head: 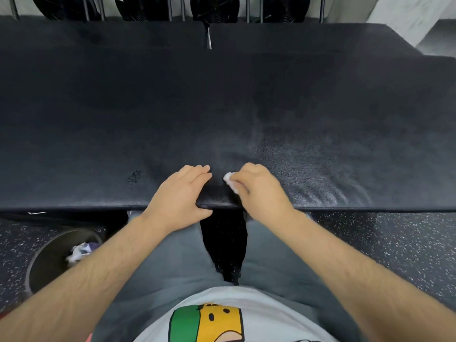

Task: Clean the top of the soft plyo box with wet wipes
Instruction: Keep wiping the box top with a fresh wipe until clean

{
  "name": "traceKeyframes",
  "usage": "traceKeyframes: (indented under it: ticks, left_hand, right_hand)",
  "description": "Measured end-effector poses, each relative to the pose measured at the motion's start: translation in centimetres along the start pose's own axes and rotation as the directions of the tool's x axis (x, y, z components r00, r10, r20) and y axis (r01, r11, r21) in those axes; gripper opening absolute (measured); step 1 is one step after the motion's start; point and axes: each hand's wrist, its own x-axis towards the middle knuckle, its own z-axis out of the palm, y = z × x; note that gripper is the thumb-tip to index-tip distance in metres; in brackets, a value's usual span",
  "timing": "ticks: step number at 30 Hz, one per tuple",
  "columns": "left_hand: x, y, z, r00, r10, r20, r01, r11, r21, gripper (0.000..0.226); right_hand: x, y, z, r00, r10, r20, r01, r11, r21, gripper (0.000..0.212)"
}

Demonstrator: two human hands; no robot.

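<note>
I see my right hand (259, 186) with fingers curled on the wet wipe (230, 181) at the soft plyo box (222, 95) top's near edge; the top runs left-right, mostly beyond the wipe; my left hand (182, 191) lies flat beside it, seemingly holding nothing.

Black soft plyo box (222, 107); crumpled white wipe (230, 182) at near edge.

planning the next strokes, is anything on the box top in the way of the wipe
Nothing lies on the box top ahead or to the right of the wet wipe in the right hand. Only the left hand rests on the near edge just left of it, blocking a leftward stroke.
</note>
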Motion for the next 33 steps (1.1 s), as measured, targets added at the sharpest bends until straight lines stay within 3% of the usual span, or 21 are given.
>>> traceKeyframes:
  ticks: [2, 8, 11, 13, 18, 21, 23, 27, 30, 33]
  left_hand:
    - [0.2, 0.1, 0.0, 1.000, -0.003, 0.006, 0.003, 1.000, 0.018, 0.080]
    - [0.2, 0.2, 0.2, 1.000, 0.014, -0.018, -0.014, 1.000, 0.009, 0.072]
    - [0.4, 0.3, 0.4, 0.998, 0.064, -0.016, -0.062, 0.994, 0.088, 0.076]
    - [0.9, 0.9, 0.4, 0.991, 0.131, -0.030, -0.127, 0.985, 0.118, 0.065]
    - [1.2, 2.3, 1.2, 0.992, 0.112, -0.066, -0.105, 0.989, 0.100, 0.051]
    - [0.8, 2.4, 1.5, 0.994, 0.067, -0.085, -0.060, 0.995, 0.083, 0.058]
    - [0.8, 2.4, 1.4, 0.993, 0.076, -0.089, -0.067, 0.994, 0.090, 0.057]
    - [0.9, 2.1, 1.4, 0.986, 0.137, -0.097, -0.126, 0.985, 0.115, 0.051]
    - [0.9, 1.9, 1.2, 0.972, 0.197, -0.128, -0.181, 0.975, 0.129, 0.056]
    - [0.9, 1.6, 0.9, 0.949, 0.245, -0.198, -0.225, 0.967, 0.119, 0.047]
  right_hand:
    - [0.4, 0.2, 0.3, 0.998, 0.050, -0.043, -0.052, 0.998, -0.040, 0.016]
    - [-1.1, -2.6, 0.9, 0.987, -0.153, 0.041, 0.153, 0.988, 0.012, 0.020]
    - [-1.0, 0.3, 0.3, 0.997, -0.047, -0.064, 0.047, 0.999, -0.006, 0.023]
    - [-0.9, 0.1, 0.6, 0.996, -0.011, -0.093, 0.010, 1.000, -0.014, 0.022]
    - [-1.9, 0.1, 0.3, 0.982, -0.180, 0.062, 0.185, 0.977, -0.107, 0.018]
    - [-0.7, 3.0, -0.7, 1.000, -0.013, -0.014, 0.010, 0.972, -0.234, 0.020]
    - [-0.9, 2.3, -0.2, 0.992, 0.074, -0.100, -0.093, 0.976, -0.199, 0.023]
    - [-3.0, -0.9, 0.9, 0.997, -0.064, 0.035, 0.065, 0.996, -0.053, 0.030]
    - [-0.9, 0.5, -0.7, 1.000, 0.009, 0.025, -0.007, 0.997, -0.078, 0.035]
    - [0.5, 0.6, -1.6, 0.996, 0.074, 0.053, -0.067, 0.991, -0.113, 0.033]
